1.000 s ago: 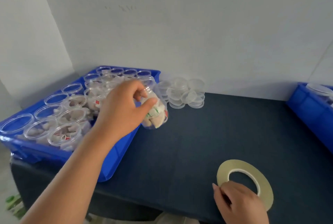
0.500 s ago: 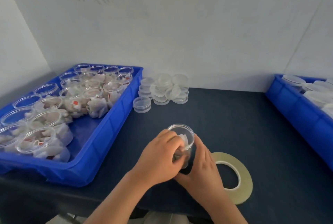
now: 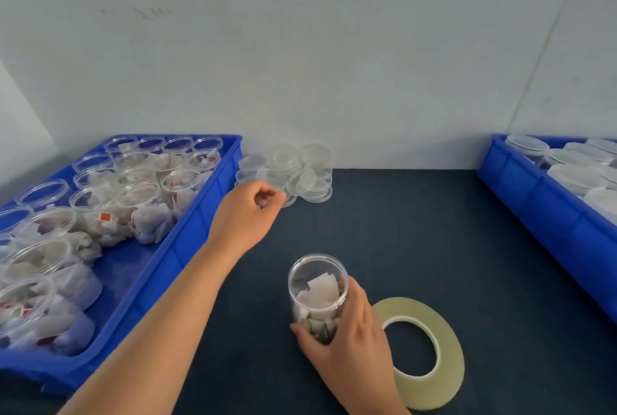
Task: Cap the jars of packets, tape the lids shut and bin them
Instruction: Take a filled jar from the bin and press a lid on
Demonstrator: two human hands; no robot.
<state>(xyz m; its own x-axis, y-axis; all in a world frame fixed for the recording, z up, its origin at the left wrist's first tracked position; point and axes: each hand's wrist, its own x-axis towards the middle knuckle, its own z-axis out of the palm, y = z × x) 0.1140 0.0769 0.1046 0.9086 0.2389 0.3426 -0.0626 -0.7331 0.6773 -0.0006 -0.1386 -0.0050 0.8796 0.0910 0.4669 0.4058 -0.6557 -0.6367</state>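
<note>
Down at 6 o'clock on the table (image 3: 434, 231), right hand (image 3: 347, 331) wraps its fingers round the uncapped jar (image 3: 317, 291), upright, tape roll (image 3: 430, 348) just beside at 3. Left hand (image 3: 247, 211) is at 11 against the loose lids (image 3: 300, 174), fingers curled, can't tell if it's pinching one.

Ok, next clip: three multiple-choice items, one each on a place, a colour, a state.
1. Where is the tape roll? A on the floor; B on the table, right of the jar; C on a shelf.
2. What colour are the left tray and right tray? A blue; B green; C white.
3. The jar in the right hand is: A capped; B taped; C open.
Answers: B, it lies flat beside the jar; A, both walls are blue; C, no lid on top.
</note>
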